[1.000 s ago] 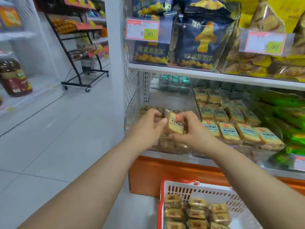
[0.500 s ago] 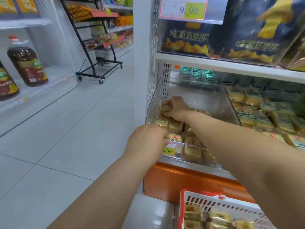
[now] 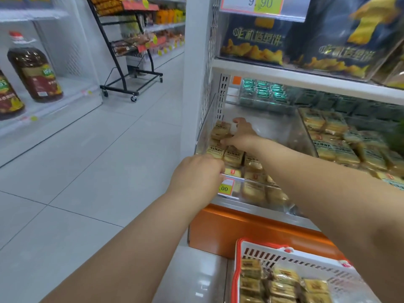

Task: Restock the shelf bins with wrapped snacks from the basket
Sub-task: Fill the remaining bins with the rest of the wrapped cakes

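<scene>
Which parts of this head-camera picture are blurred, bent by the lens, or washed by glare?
Head view: the yellow snack packs at right are smeared by blur; the white shelf edge bows from wide-angle distortion; glare washes the clear bin behind the right hand; the floor is evenly lit.

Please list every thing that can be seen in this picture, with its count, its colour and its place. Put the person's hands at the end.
clear bin: one, transparent, lower shelf, left end
wrapped snacks: many, tan-yellow, inside the clear bin
price tag: one, red and yellow, front of the clear bin
basket: one, white with red rim, bottom right, holds more snacks
dark blue bags: several, blue and yellow, upper shelf
oil bottles: two in view, brown, far left shelf
wheeled rack: one, black, aisle behind
left hand: at the bin's front edge
right hand: deep in the bin, on a snack
</scene>
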The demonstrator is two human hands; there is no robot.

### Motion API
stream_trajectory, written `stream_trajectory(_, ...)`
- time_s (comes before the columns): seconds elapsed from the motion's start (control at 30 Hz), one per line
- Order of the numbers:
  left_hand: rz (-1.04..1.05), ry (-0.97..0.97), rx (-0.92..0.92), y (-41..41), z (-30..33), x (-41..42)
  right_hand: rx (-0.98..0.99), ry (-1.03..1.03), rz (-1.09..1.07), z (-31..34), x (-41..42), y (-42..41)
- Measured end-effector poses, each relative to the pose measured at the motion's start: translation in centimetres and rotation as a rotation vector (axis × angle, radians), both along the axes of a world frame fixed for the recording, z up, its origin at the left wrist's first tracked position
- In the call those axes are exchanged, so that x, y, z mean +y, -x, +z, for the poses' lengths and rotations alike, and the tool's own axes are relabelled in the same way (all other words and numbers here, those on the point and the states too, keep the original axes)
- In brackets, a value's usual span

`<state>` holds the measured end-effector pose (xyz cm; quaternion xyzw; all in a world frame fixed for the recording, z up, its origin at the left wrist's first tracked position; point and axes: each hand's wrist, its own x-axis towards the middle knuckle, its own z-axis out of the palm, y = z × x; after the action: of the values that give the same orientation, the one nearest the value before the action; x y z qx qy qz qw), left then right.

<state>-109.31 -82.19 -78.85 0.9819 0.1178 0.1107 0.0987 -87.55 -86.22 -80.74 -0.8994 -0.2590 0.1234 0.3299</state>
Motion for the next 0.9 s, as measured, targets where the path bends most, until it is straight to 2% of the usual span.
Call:
stream_trajectory(0.07,-0.004,-0.012,-0.006,0.4,0.1,-0.4,0.013,-0.081,-0.043,0.9,-1.6,1.7)
stream_trajectory(0.17,-0.032,0.011,-0.048,1.4,-0.1,-1.6,-0.052,-0.346,-0.041,2.2,-5.8,6.6)
stream_trajectory(0.27,-0.108,-0.008,-0.066,2.8,-0.9,-3.7,-0.029,-0.604,0.023,2.8,-11.8,13.7)
stream_trajectory(0.37,-0.146,0.084,0.018,4.4,-2.1,-6.2,0.099,-0.656,-0.015,-0.2,-17.6,19.5)
stream_trajectory(0.43,-0.176,0.132,0.114,5.5,-3.6,-8.1,0.231,-0.522,-0.119,-4.4,-21.1,21.9)
stream_trajectory(0.53,-0.212,0.142,0.293,6.9,-6.3,-11.7,0.335,-0.039,-0.138,-11.5,-26.2,24.5)
stream_trajectory(0.6,-0.217,0.127,0.397,7.7,-8.1,-14.3,0.284,0.276,-0.081,-16.0,-28.7,25.9)
stream_trajectory(0.67,-0.191,0.123,0.451,8.7,-10.2,-16.4,0.223,0.488,0.046,-19.2,-29.9,27.2)
stream_trajectory(0.77,-0.074,0.132,0.487,10.7,-13.3,-18.7,0.185,0.659,0.206,-21.9,-30.1,27.9)
stream_trajectory(0.9,0.045,0.224,0.603,13.4,-15.8,-19.9,0.091,0.735,0.355,-23.9,-29.7,27.6)
